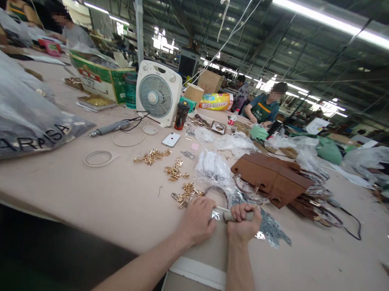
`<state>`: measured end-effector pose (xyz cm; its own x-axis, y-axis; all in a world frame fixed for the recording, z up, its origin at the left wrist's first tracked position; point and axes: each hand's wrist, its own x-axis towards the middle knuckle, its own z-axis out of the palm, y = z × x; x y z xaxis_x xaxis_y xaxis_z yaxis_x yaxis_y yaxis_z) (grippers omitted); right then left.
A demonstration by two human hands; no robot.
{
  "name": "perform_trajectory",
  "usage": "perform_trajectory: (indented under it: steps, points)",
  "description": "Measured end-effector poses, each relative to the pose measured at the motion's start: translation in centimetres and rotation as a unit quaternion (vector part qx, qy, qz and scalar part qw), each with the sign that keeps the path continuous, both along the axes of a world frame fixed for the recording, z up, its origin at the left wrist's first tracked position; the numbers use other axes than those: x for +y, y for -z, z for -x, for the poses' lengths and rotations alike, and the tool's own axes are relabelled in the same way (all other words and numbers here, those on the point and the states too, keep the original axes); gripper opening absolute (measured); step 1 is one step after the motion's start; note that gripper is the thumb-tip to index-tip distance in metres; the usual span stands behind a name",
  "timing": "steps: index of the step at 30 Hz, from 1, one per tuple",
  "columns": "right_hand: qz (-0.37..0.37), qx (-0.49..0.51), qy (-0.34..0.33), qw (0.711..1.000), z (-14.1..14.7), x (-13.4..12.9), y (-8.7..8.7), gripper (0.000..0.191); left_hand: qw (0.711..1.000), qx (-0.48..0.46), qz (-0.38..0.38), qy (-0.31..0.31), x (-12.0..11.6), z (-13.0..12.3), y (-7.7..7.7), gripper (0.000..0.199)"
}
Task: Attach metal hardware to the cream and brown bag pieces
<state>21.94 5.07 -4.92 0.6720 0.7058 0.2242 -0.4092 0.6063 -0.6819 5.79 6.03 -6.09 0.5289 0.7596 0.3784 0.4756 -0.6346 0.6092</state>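
Observation:
Both hands are at a beige panel (217, 242) at the table's near edge, with a white strip across it. My left hand (199, 220) lies over the panel's far left part, fingers bent over its edge and fingertips partly hidden. My right hand (246, 222) is closed around a short greyish-beige rod (227, 216), whose end points towards the left hand. Between the hands a small shiny metal plate (216, 215) shows on the panel. Many thin silver metal plates (273, 225) are heaped just right of the right hand. Gold-coloured metal fittings (189, 192) lie beyond the left hand.
Brown bags (274, 175) are stacked at right; clear plastic packets (213, 166) lie ahead. A phone (171, 139), fan (158, 93), power screwdriver (112, 127) and tape roll (97, 158) occupy the table. A large plastic sack (30, 111) stands left. A co-worker (265, 106) works across the table.

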Motion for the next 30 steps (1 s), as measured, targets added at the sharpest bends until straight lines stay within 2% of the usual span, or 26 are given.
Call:
perform_trajectory:
  steps: [8,11,14,18,25,30]
  points:
    - [0.057,-0.022,-0.040,0.997,0.5,1.6,0.3,0.041,1.000,0.003,-0.004,0.003,0.0,0.1,0.1,0.030]
    - [0.117,-0.036,-0.060,0.991,0.3,2.4,0.2,0.043,1.000,0.007,-0.003,0.000,-0.1,0.1,-0.1,0.025]
    - [0.179,-0.077,-0.085,0.977,0.2,3.5,-0.1,0.046,1.000,0.015,-0.007,-0.007,-0.3,0.0,-0.4,0.029]
    - [0.217,-0.114,-0.106,0.964,0.4,4.3,-0.3,0.048,0.999,0.027,-0.034,-0.011,-0.6,-0.2,-0.7,0.033]
    - [0.159,-0.182,-0.105,0.965,0.8,2.7,0.1,0.046,0.998,0.044,-0.044,-0.012,-0.6,-0.4,-0.6,0.033]
    - [0.131,-0.293,-0.080,0.944,1.8,0.9,0.3,0.044,0.998,0.043,-0.041,-0.003,-0.6,-0.3,-0.4,0.030]
